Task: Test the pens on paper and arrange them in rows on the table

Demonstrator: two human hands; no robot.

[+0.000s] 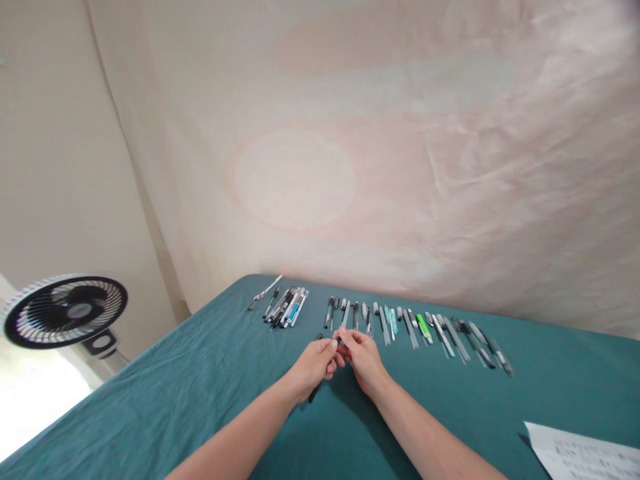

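Note:
Above the table, my left hand (313, 368) and my right hand (364, 357) meet at the fingertips, both with fingers curled in. A small dark piece (339, 341) shows between the pinched fingers; its kind is too small to tell. The end of a black pen (313, 394) sticks out below my left hand, and a dark tip shows above it. Whether that hand grips the pen or it lies on the cloth beneath, I cannot tell. Just beyond my hands runs a row of pens and loose caps, with a green pen (425, 329) among them.
A bundle of pens (287, 310) lies at the far left of the dark green tablecloth (210, 373). Beside it is a white pen (269, 288). A written paper sheet (590, 453) rests at the near right. A black fan (67, 311) stands left of the table; a draped sheet hangs behind.

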